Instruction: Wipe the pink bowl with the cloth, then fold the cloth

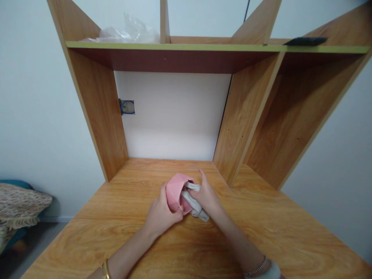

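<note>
A pink bowl (175, 190) is tipped on its side just above the wooden desk (122, 217), its mouth facing right. My left hand (160, 214) wraps around the bowl's left side and bottom, thumb at the rim. My right hand (205, 195) is closed on a white cloth (194, 206) and presses it into the bowl's opening. Part of the cloth hangs out below the hand onto the desk.
The desk has a wooden hutch: an upper shelf (174, 47) holds a crumpled clear plastic bag (128, 31) at left and a dark flat object (305, 40) at right. A wall socket hole (127, 107) shows at the back. A patterned cushion (20, 203) lies at far left.
</note>
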A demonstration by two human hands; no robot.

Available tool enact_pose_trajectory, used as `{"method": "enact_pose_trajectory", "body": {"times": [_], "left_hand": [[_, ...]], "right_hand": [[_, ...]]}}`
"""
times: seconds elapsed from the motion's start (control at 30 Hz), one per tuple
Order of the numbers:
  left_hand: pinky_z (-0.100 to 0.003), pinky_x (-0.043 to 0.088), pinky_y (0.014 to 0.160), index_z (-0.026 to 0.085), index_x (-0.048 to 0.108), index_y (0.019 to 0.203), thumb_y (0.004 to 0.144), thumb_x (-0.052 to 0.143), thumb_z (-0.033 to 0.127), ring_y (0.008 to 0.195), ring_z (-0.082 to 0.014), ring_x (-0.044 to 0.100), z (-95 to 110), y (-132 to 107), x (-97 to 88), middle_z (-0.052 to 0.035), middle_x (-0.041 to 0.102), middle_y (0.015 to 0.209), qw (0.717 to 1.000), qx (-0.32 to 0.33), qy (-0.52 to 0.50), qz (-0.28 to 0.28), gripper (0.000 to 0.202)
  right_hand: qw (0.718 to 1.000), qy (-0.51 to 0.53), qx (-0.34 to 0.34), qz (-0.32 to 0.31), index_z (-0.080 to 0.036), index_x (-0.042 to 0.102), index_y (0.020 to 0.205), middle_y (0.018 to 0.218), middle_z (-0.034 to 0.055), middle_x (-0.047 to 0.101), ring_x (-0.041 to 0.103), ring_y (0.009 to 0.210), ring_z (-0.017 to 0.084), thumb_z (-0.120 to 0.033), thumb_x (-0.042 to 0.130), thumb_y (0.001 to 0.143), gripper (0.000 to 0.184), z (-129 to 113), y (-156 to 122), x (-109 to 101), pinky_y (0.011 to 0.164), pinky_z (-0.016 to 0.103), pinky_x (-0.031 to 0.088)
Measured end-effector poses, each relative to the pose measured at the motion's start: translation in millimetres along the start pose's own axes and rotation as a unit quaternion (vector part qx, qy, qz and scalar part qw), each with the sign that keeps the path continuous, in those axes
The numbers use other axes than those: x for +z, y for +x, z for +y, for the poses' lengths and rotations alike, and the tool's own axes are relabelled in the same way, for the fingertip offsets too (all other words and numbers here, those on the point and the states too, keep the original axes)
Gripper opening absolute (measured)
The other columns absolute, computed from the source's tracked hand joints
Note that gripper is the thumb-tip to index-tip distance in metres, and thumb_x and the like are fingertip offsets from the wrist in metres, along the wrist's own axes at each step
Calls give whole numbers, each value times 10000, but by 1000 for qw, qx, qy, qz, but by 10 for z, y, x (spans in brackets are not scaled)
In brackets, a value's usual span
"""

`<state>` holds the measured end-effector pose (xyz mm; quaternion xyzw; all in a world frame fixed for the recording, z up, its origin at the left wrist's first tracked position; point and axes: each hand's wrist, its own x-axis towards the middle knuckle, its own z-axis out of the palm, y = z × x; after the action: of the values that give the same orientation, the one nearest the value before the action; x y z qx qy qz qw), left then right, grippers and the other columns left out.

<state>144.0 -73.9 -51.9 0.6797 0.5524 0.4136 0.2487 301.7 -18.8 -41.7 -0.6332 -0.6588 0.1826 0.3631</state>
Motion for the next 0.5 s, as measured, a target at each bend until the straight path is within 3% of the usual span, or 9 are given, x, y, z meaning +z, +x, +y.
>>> {"method": "enact_pose_trajectory", "body": {"times": [0.1,0.27,0.4,0.5], "left_hand": [[-323,447,742,169,156,1297,670,555,269,868,-219,580,16,1,-19,-69,596,986,999,36,14,-2,751],[-354,421,825,166,190,1315,653,580,274,945,-237,550,11,25,-127,-88,573,1053,996,74,36,-36,776],[-327,418,836,155,149,1344,693,573,307,927,-208,553,-23,56,-151,-87,557,1062,996,87,-22,-20,791],[-267,475,644,150,33,1358,790,486,366,656,-138,573,-66,91,-99,-27,590,823,993,42,-112,-1,758]], "right_hand": [[996,-83,-15,-3,-182,220,1344,740,65,638,596,664,210,-346,586,669,785,-47,-29,-101,519,236,345],[992,-109,-54,-30,-238,232,1340,695,25,632,588,654,205,-261,566,668,751,-46,-71,-134,534,238,337],[997,47,-39,-53,-177,286,1304,790,39,640,577,635,163,-178,516,658,686,26,-61,-36,543,232,397],[985,165,10,-38,-121,304,1274,844,60,636,587,650,155,-145,469,660,636,80,-47,81,560,242,445]]}}
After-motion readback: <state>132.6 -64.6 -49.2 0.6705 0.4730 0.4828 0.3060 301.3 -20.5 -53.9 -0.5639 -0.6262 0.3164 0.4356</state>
